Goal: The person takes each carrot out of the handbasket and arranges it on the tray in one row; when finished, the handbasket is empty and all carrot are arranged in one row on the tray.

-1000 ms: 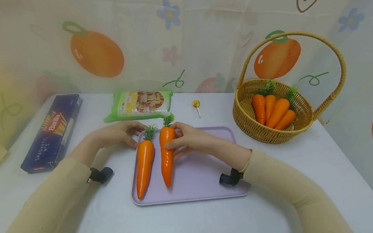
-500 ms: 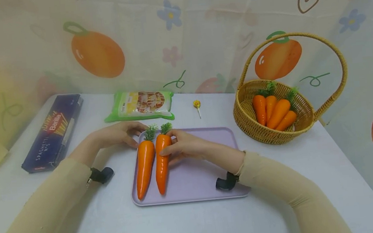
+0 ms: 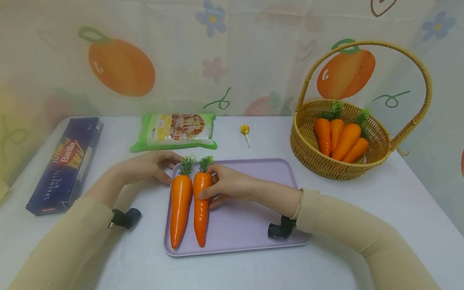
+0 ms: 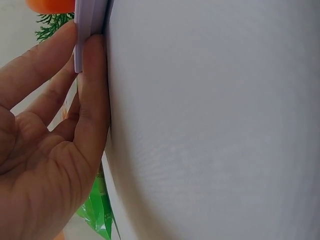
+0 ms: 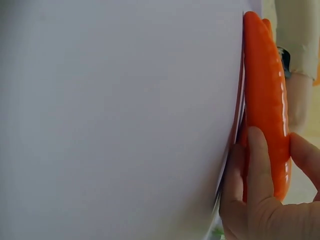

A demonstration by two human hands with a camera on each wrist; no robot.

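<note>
Head view: left grip (image 3: 150, 166) pinches tray (image 3: 247, 222), right grip (image 3: 232, 182) holds carrot (image 3: 201, 217), between spaghetti box (image 3: 66, 166) and basket (image 3: 318, 159).

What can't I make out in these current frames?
Head: anything beneath the carrots in the basket, covered by them.
Head: any print on the lollipop, too small.
Right wrist: most of the left carrot, behind the held carrot.
Left wrist: part of the left hand, off the left edge.

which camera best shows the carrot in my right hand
The head view: it shows that carrot from green top to tip, with the right hand covering only part of it. The right wrist view shows its body closer, without a clear green top. The left wrist view shows an orange piece; I can't tell which carrot.
</note>
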